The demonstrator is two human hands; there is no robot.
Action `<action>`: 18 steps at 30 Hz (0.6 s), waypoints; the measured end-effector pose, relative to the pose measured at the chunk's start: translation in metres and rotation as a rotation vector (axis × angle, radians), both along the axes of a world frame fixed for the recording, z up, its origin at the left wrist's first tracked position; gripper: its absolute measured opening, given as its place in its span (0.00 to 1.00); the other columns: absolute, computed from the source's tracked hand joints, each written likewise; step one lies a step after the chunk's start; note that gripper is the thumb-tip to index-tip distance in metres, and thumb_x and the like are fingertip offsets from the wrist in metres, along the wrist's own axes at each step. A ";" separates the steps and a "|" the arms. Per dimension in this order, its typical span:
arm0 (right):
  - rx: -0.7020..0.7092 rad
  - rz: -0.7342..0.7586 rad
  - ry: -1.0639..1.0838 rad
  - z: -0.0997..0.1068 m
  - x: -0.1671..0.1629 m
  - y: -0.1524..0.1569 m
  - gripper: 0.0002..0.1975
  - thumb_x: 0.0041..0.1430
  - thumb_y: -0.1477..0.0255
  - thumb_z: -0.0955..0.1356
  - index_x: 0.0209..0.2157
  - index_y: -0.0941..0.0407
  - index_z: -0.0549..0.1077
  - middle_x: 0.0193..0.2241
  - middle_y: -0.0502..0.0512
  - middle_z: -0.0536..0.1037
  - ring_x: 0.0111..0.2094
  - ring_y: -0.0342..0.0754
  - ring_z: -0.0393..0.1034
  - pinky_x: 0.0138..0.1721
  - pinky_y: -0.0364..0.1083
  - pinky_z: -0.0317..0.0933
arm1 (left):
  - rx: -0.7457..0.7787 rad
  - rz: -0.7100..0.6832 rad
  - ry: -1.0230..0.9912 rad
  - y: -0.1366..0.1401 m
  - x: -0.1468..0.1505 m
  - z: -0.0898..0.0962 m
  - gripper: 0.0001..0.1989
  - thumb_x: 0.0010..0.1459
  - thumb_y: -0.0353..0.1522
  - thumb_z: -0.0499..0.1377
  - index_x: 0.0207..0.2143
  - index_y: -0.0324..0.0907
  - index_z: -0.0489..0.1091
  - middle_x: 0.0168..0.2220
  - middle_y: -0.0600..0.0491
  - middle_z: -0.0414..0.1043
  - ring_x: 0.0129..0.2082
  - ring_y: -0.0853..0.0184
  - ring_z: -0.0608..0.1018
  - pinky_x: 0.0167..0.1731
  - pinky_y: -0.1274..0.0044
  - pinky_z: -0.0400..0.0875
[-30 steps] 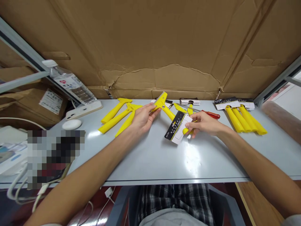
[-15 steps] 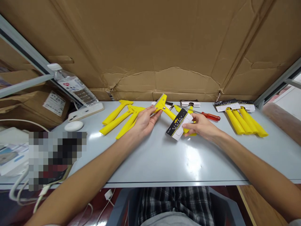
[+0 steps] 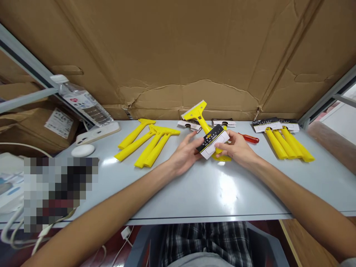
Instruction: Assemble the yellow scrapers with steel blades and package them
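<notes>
Fingers of the right hand (image 3: 239,149) pinch the yellow scraper (image 3: 204,125) near its handle end, above the table (image 3: 178,198). The left hand (image 3: 185,155) curls at the printed card (image 3: 216,140) (whether gripping, I cannot tell).

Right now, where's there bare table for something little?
Between the left arm and right arm, down to the table's front edge; also right of the right arm, nearer than the carded yellow handles. It's crowded around the held yellow scraper, cards and red screwdriver.
</notes>
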State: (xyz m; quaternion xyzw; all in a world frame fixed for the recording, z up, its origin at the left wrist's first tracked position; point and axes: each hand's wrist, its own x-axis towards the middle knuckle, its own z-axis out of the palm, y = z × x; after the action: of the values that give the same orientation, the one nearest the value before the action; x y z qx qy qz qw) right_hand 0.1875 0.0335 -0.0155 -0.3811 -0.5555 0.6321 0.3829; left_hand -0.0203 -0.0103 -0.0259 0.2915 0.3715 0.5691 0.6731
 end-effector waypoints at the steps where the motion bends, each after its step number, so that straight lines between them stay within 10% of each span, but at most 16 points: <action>1: 0.006 0.012 0.007 -0.001 0.000 0.000 0.29 0.44 0.65 0.81 0.44 0.57 0.68 0.43 0.55 0.78 0.39 0.48 0.79 0.38 0.50 0.81 | -0.006 -0.084 0.015 -0.004 0.003 -0.001 0.34 0.50 0.32 0.76 0.58 0.46 0.68 0.51 0.46 0.78 0.44 0.59 0.83 0.48 0.63 0.77; 18: -0.019 0.226 -0.129 -0.001 0.003 -0.002 0.56 0.45 0.75 0.80 0.69 0.40 0.51 0.46 0.54 0.72 0.31 0.46 0.77 0.33 0.55 0.80 | 0.049 0.116 0.168 0.009 -0.008 0.004 0.19 0.47 0.29 0.76 0.42 0.37 0.79 0.45 0.46 0.81 0.37 0.65 0.81 0.35 0.74 0.81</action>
State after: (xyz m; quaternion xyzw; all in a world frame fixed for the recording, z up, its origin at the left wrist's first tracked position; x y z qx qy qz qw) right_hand 0.1903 0.0318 -0.0169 -0.3596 -0.6124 0.6505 0.2691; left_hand -0.0280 -0.0009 -0.0222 0.3324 0.4288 0.5895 0.5984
